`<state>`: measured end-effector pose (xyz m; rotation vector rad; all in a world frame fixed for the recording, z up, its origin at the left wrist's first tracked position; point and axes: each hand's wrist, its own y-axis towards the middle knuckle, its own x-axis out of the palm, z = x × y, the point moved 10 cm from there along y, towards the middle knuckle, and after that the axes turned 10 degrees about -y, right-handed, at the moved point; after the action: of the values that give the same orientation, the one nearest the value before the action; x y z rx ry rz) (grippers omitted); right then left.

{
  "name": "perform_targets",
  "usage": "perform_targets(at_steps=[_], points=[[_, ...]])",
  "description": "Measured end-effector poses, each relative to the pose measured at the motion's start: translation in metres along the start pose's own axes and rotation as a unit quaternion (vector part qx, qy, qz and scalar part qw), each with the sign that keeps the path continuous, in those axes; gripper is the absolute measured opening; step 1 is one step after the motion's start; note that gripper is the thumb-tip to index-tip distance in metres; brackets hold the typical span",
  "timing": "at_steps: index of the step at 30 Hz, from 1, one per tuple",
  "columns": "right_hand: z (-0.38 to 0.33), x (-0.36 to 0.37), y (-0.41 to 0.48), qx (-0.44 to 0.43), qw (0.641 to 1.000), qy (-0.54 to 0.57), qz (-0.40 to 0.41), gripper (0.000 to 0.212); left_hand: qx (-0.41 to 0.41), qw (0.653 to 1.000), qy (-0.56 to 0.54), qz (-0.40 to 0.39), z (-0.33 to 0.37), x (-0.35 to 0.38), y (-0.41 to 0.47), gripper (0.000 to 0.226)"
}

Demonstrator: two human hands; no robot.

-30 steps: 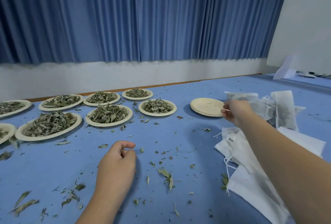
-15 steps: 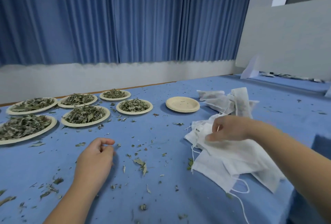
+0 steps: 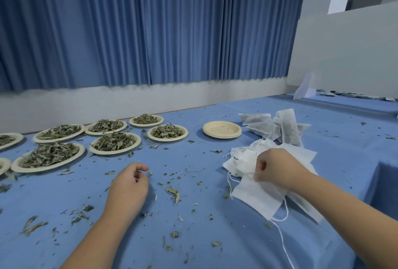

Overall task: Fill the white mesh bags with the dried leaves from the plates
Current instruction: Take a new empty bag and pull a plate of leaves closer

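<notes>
A loose pile of empty white mesh bags (image 3: 256,193) with drawstrings lies on the blue cloth at the right. My right hand (image 3: 274,168) rests on top of this pile, its fingers pinched on a bag. Behind it lie several filled bags (image 3: 288,126) showing dark leaves inside. My left hand (image 3: 129,184) rests on the cloth at centre, loosely curled and holding nothing. Several pale plates of dried leaves (image 3: 115,142) stand at the left and back left. A stack of empty plates (image 3: 221,130) sits between them and the filled bags.
Leaf scraps (image 3: 173,192) are strewn over the blue tablecloth (image 3: 193,236). The table edge drops off at the right (image 3: 379,182). A blue curtain and a white wall strip run behind. A second blue surface with small items lies far right.
My right hand came back from the filled bags to the empty pile and closed on a bag. The view swung right. My left hand stayed on the cloth.
</notes>
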<state>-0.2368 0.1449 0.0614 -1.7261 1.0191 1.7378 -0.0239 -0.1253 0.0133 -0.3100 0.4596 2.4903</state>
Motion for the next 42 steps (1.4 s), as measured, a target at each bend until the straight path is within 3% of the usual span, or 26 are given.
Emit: perform_targets(at_steps=[3,7,10,12,18,21,23,25,28,31,35,39,42], points=[[0.001,-0.005,0.000,0.014,0.997,0.067,0.026,0.026,0.031,0.999,-0.013,0.010,0.022,-0.003,-0.004,0.018],[-0.007,-0.027,0.002,0.009,0.991,0.106,0.077,0.020,0.007,0.992,-0.124,0.023,0.049,-0.011,-0.007,0.022],[-0.033,-0.053,-0.003,-0.019,0.979,0.135,0.154,0.019,-0.050,0.965,-0.257,-0.022,0.058,0.000,-0.012,0.016],[-0.066,-0.067,-0.010,-0.077,0.962,0.179,0.190,0.017,-0.111,0.926,-0.353,-0.069,0.057,0.012,-0.020,0.014],[-0.192,-0.053,-0.049,-0.325,0.913,0.139,0.203,0.010,-0.316,0.816,-0.457,-0.158,-0.001,0.014,-0.044,0.070],[-0.248,-0.023,-0.067,-0.433,0.884,0.084,0.156,0.015,-0.343,0.777,-0.495,-0.184,-0.029,0.004,-0.048,0.087],[-0.271,-0.002,-0.068,-0.480,0.869,0.078,0.094,0.021,-0.328,0.783,-0.493,-0.191,-0.038,-0.004,-0.044,0.086],[-0.270,0.007,-0.040,-0.427,0.887,0.173,0.023,0.025,-0.296,0.839,-0.432,-0.150,-0.046,-0.016,-0.036,0.055],[-0.218,0.017,0.049,-0.163,0.912,0.377,-0.013,0.020,-0.250,0.903,-0.342,-0.079,-0.052,-0.029,-0.026,0.022],[-0.165,0.054,0.110,0.084,0.858,0.501,-0.080,0.023,-0.211,0.931,-0.295,0.023,-0.056,-0.055,-0.017,0.011],[-0.156,0.084,0.157,0.163,0.831,0.520,-0.114,0.028,-0.168,0.918,-0.313,0.176,-0.063,-0.090,-0.011,0.011],[-0.159,0.109,0.193,0.214,0.809,0.534,-0.122,0.038,-0.174,0.907,-0.305,0.231,-0.072,-0.094,-0.008,0.016],[-0.161,0.122,0.217,0.206,0.816,0.530,-0.106,0.042,-0.188,0.899,-0.304,0.252,-0.079,-0.095,-0.007,0.017]])
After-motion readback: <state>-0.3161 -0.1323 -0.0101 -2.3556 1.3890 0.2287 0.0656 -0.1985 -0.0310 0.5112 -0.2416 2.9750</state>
